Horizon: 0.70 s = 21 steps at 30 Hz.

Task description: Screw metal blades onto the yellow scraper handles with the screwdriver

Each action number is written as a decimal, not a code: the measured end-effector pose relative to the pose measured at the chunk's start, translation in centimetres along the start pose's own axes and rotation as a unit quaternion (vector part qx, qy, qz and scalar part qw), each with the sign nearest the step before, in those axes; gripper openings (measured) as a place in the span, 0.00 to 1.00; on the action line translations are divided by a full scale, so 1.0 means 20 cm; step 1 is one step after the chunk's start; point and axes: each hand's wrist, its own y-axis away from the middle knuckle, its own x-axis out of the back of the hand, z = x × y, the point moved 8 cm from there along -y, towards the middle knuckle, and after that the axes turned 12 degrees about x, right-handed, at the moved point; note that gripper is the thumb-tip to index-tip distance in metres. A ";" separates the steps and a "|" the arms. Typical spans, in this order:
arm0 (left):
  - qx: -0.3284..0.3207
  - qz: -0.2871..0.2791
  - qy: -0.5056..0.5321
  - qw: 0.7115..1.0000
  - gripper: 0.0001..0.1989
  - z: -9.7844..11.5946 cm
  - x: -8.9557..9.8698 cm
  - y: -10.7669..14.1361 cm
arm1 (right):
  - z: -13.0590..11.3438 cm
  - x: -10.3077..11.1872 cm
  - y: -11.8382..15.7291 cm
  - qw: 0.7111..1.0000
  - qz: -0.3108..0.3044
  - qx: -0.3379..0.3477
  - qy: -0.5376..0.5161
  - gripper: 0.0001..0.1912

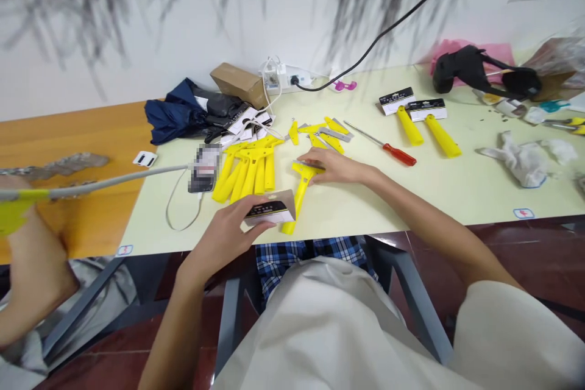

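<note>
My left hand is closed on a folded black-and-white cardboard sleeve, held above the table's front edge. My right hand grips a yellow scraper by its wide head, with its handle pointing toward me. The sleeve is close to the scraper's handle; I cannot tell whether they touch. Just left lie several yellow scraper handles in a pile. Behind my right hand are loose yellow pieces and metal blades. Two scrapers with cards on their heads lie at the right.
A red-handled screwdriver lies right of my right hand. At the left are a phone with a white cable and a dark blue umbrella. A brown box and a power strip stand behind. Another person's arm is at far left.
</note>
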 end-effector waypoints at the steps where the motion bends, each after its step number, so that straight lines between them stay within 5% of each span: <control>1: -0.029 -0.003 -0.003 1.000 0.20 0.04 -0.03 -0.02 | 0.00 0.02 0.01 1.000 0.007 -0.005 -0.024 0.33; 5: -0.143 0.017 -0.046 0.988 0.18 0.16 -0.10 -0.18 | 0.02 0.18 0.09 0.984 0.079 -0.039 -0.154 0.25; 8: -0.207 0.024 -0.097 0.973 0.17 0.25 -0.15 -0.33 | 0.07 0.40 0.19 0.944 0.228 -0.056 -0.232 0.26; 12: -0.251 0.014 -0.154 0.956 0.20 0.35 -0.24 -0.53 | 0.14 0.67 0.37 0.837 0.497 -0.028 -0.227 0.26; 14: -0.273 0.003 -0.161 0.948 0.23 0.39 -0.29 -0.60 | 0.17 0.73 0.44 0.785 0.585 -0.014 -0.202 0.25; 21: -0.319 -0.008 -0.145 0.937 0.29 0.39 -0.43 -0.69 | 0.26 0.78 0.57 0.720 0.679 -0.046 -0.133 0.25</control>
